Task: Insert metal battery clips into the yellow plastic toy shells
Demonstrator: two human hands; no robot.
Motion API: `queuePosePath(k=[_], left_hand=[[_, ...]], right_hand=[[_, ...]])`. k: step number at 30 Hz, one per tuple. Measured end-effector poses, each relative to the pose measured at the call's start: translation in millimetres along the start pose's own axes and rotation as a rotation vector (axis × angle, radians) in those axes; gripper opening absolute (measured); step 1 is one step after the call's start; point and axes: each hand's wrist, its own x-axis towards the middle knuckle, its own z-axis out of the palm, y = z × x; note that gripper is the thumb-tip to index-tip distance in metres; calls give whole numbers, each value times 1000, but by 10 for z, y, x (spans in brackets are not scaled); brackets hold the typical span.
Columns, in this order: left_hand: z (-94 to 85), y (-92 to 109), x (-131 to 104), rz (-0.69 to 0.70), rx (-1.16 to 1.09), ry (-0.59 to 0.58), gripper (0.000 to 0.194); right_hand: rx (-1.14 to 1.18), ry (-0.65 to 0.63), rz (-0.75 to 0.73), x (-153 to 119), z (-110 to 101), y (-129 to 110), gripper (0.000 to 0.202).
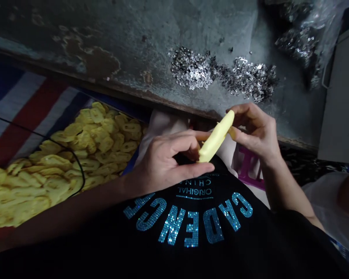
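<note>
In front of my chest, both hands hold a pale yellow oval piece point(216, 137), seen nearly edge-on and tilted up to the right. My left hand point(174, 157) pinches its lower end, the thumb beneath and the fingers behind. At the upper end, my right hand point(254, 131) grips it between thumb and fingertips. Similar yellow pieces point(104, 143), many with a long slot, lie heaped at my left. Beyond my hands, small shiny metal clips point(192, 69) are piled on the worn metal table point(139, 46).
A clear plastic bag point(302, 42) with more metal clips sits at the table's far right. A thin black cable point(78, 162) crosses the yellow heap. Part of another person point(337, 209) shows at the right edge, near a pale cabinet point(341, 100).
</note>
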Motion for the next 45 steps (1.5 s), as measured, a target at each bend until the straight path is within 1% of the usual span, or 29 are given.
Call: queuePosePath(k=[1,2,3,6,7,8,9,11,14,18,22,24,25,27,28,29,30,32,33,34,35,36,38,39,40,41,42,44,45], left_hand=[[-11,-16,20,37,-13,-38,30],[-19,-37,45,43,-34,-73,39],[-23,-61,73,30,-49,-102,53],[-18,-122,167,-3,40,-198,114],[-13,-133,198,3,93,-245,128],[-8,-137,226,18,131,-286,135],[-2,-138,249,36,157,-317,136],[9,-137,275,79,181,-339,130],[15,-157,268,160,177,-320,122],[0,-227,241,197,163,-298,122],[0,-275,248,263,117,-260,120],[4,-268,233,247,45,-216,115],[2,-258,211,212,3,-175,109],[-21,-232,140,150,-43,-54,88],[-45,-219,95,147,-36,21,73],[-77,-208,48,156,-8,104,58],[-117,-199,5,157,36,195,43],[-205,-183,-53,103,95,365,22],[-248,-175,-62,44,92,412,16],[-284,-167,-57,-28,71,417,13],[-312,-160,-42,-85,35,375,14],[-331,-155,-20,-137,-14,294,17],[-341,-156,22,-214,-142,149,26],[-337,-168,32,-239,-213,125,30],[-330,-192,31,-247,-281,130,38],[-325,-230,18,-238,-323,150,50],[-322,-284,-6,-207,-317,177,67],[-328,-432,-66,-73,-158,197,103],[-334,-516,-94,24,-36,201,114]], right_hand=[[16,30,-36,-43,38,35,39],[30,60,-82,-89,78,74,37],[30,92,-138,-133,117,114,37],[-65,212,-301,-234,208,219,35],[-97,247,-339,-253,224,244,35],[-113,272,-374,-265,233,265,35],[-115,284,-402,-272,234,281,36],[-101,283,-441,-277,221,301,41],[-119,270,-449,-276,180,305,45],[-148,260,-459,-271,138,290,44],[-87,285,-456,-259,206,311,46],[-21,340,-382,-252,320,334,45],[26,382,-324,-247,393,344,43],[131,469,-204,-233,543,357,40],[180,475,-142,-222,604,356,40],[228,423,-76,-207,644,348,41],[276,311,-6,-187,660,333,43],[348,16,126,-129,619,275,53],[352,-99,166,-90,575,234,60],[334,-165,183,-46,528,186,67],[304,-191,179,1,491,135,72],[283,-210,176,50,471,84,74],[336,-275,209,141,509,-1,60],[418,-296,251,178,565,-26,51],[520,-279,299,210,639,-38,45],[623,-226,347,234,721,-38,44],[709,-149,389,253,804,-27,47],[827,-24,452,275,941,7,52],[863,-3,475,280,985,21,53]])
